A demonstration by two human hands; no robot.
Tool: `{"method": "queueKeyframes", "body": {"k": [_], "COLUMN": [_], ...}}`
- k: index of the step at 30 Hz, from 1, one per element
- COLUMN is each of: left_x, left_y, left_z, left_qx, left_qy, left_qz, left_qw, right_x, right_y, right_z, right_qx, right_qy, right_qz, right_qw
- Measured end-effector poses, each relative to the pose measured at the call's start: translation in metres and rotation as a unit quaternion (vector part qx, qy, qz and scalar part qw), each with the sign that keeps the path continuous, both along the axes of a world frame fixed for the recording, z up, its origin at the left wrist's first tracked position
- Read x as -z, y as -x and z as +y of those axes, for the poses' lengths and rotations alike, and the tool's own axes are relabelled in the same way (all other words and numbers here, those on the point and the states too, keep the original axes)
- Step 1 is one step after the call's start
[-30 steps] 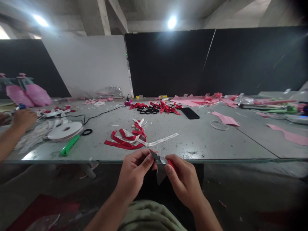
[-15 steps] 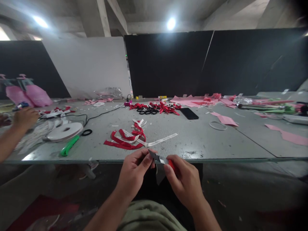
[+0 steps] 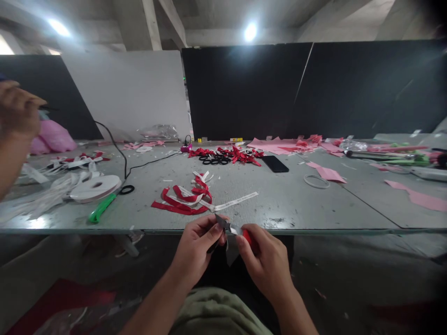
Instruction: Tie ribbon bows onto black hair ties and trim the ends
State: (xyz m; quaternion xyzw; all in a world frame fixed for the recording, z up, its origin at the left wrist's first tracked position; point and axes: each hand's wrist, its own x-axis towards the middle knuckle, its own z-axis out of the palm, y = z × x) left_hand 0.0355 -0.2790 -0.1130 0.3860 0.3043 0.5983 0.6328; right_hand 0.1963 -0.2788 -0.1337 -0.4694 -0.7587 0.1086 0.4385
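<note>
My right hand [image 3: 267, 253] is closed around the red handle of a small cutting tool [image 3: 228, 225] with a pointed metal blade. Whether it is a knife or scissors I cannot tell. The blade points left and its tip lies at the fingertips of my left hand [image 3: 197, 246]. That hand is pinched closed at the table's front edge; what is between its fingers is mostly hidden, with a thin strip showing below them. Just beyond lie red ribbons [image 3: 185, 209] and a white printed ribbon [image 3: 237, 201], loosely tangled.
Farther back are red bows [image 3: 240, 156], black rings [image 3: 214, 160] and a phone [image 3: 274, 164]. At left lie a white ribbon roll [image 3: 111, 184], a green-handled tool [image 3: 101, 209] and a black cable [image 3: 153, 163]. Another person's hand [image 3: 17, 111] is at far left. Pink sheets [image 3: 328, 174] lie right.
My hands and the cutting tool have barely moved. The other person's hand has risen at the far left, and part of the black cable has lifted off the table.
</note>
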Motion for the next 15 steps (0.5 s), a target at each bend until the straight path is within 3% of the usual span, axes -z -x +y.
{"method": "queueKeyframes", "body": {"k": [7, 15], "left_x": [-0.001, 0.014], "left_y": [-0.002, -0.007], "left_z": [-0.002, -0.003], "left_qx": [-0.011, -0.07], "left_qy": [-0.02, -0.049], "left_qz": [-0.029, -0.026], "left_qw": [0.999, 0.996], "right_x": [0.002, 0.007], "right_y": [0.001, 0.005], "right_z": [-0.001, -0.001], "right_qx": [0.003, 0.03], "right_qy": [-0.002, -0.006], "right_qz": [0.0, 0.011], "right_qw": [1.0, 0.999]}}
